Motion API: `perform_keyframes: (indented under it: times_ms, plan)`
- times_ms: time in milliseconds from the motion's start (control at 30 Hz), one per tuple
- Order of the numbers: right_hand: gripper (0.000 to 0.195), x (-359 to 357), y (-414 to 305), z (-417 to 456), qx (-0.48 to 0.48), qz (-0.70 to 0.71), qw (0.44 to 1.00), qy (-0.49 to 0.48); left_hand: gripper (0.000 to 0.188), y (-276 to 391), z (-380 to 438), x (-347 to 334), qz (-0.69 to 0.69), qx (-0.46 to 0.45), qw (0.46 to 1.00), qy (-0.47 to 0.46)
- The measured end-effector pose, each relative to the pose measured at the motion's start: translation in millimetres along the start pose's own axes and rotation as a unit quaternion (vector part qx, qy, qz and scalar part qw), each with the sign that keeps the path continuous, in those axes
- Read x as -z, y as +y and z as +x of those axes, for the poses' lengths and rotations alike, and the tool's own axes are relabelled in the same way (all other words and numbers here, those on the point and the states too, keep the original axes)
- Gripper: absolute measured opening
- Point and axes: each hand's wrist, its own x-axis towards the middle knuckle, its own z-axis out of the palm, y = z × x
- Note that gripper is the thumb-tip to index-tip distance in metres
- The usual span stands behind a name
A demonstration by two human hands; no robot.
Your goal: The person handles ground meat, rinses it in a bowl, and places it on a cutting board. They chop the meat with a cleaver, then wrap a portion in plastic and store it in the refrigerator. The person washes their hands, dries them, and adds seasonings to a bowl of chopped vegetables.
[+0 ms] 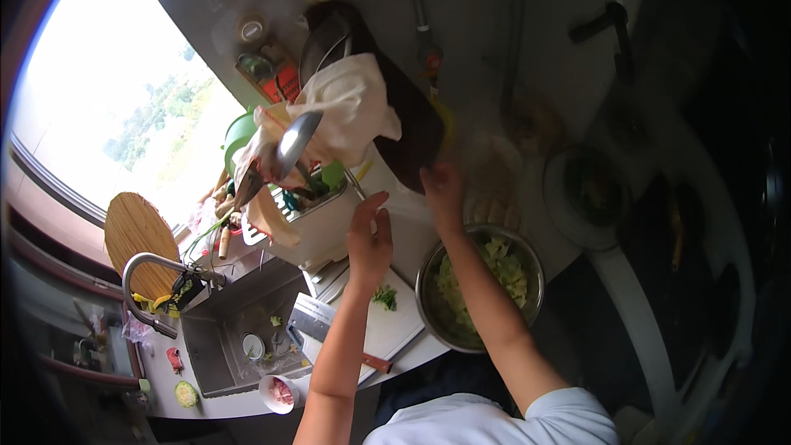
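My left hand (371,241) is raised above the white cutting board, fingers apart and nothing in them. Blurred, my right hand (442,188) reaches to the lower end of a dark brown panel (401,130) by the wall; whether it grips anything cannot be made out. Under my right forearm stands a steel bowl (426,321) of chopped cabbage (454,290). A small heap of chopped greens (384,298) lies on the cutting board (395,324). The cleaver (312,317) rests across the board's left side, partly hidden by my left forearm.
To the left is a steel sink (213,346) with a curved faucet (133,272). A small bowl of meat (281,391) sits at the counter's front edge. Beyond my left hand, a cloth (346,105) and ladle (298,142) hang over a white utensil holder (315,228).
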Motion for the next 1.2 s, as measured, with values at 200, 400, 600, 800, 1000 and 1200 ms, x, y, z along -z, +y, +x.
perform_keyframes:
  times_ms: [200,400,600,800,1000,1200]
  plan:
    - [0.013,44.4,-99.7,2.2,-0.117,0.541,0.816,-0.167,0.028,75.3,98.7,-53.1,-0.04,-0.033,0.999,0.013]
    - [0.023,-23.0,-69.5,89.7,-0.107,0.602,0.765,-0.203,0.043,72.2,162.1,-100.8,0.018,0.003,1.0,-0.001]
    - [0.022,-10.5,-79.6,90.7,-0.162,0.585,0.777,-0.163,0.051,32.7,166.6,-97.9,0.02,-0.018,0.999,0.046]
    - [0.019,-16.1,-41.3,84.8,-0.122,0.498,0.853,-0.099,0.037,-5.6,143.3,-93.4,0.156,0.05,0.983,-0.084]
    - [0.03,-20.4,-73.2,87.4,-0.267,0.556,0.778,-0.119,0.041,56.5,125.5,-78.4,0.142,-0.097,0.977,-0.127]
    - [0.047,-3.1,-108.5,88.7,-0.186,0.699,0.663,-0.194,0.053,101.7,153.5,-41.6,-0.341,0.014,0.879,-0.334]
